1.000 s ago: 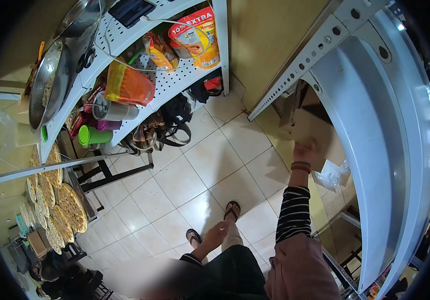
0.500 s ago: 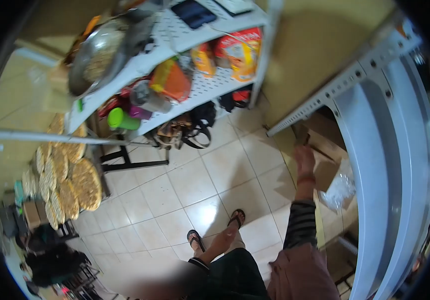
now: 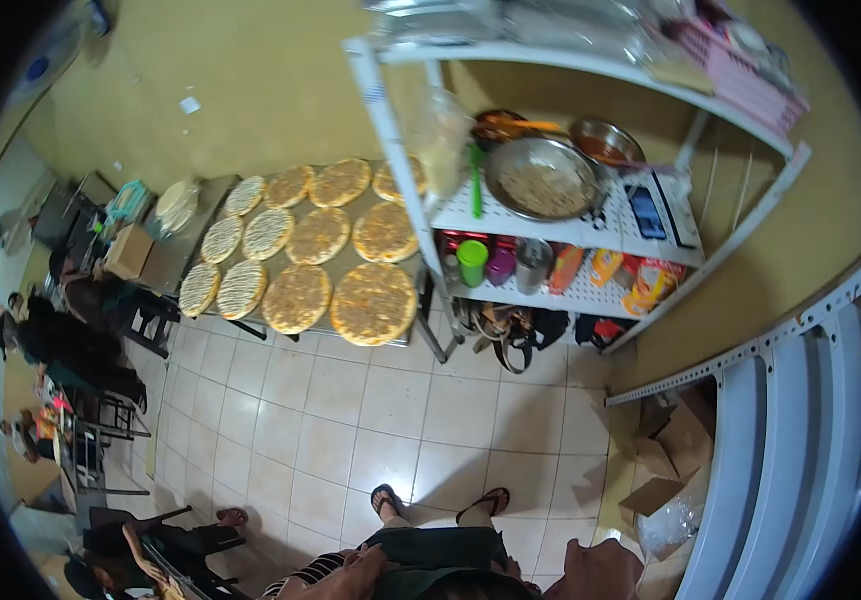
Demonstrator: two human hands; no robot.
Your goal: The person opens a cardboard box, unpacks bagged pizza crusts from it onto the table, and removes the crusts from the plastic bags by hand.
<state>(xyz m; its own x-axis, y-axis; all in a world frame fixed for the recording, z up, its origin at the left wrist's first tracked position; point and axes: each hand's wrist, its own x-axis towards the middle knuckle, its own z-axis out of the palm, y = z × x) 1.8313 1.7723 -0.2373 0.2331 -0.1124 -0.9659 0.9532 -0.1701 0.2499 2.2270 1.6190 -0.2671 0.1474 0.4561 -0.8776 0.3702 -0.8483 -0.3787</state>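
Observation:
At the bottom edge, my left hand [image 3: 358,572] is bent against the dark green cloth [image 3: 435,550] at my front, below a striped sleeve [image 3: 312,574]. Its fingers look curled, but what they hold, if anything, is hidden. Only a small patch of my right hand [image 3: 513,569] seems to show at the cloth's other side; its fingers are hidden. A pinkish-brown fold, apparently a sleeve [image 3: 598,572], lies to the right of it. My feet in dark flip-flops [image 3: 386,499] stand on the tiles below.
Several large round topped flatbreads [image 3: 373,303] cover a metal table at the left. A white shelf rack [image 3: 640,232] holds a steel bowl [image 3: 542,178], a phone [image 3: 646,212] and packets. Cardboard boxes [image 3: 678,440] lie beside a blue-grey rack [image 3: 735,470]. Seated people [image 3: 80,345] are far left.
My view has swung left toward the flatbreads. My right arm, stretched toward the cardboard box before, is back near my body. My left hand also sits lower, against the green cloth.

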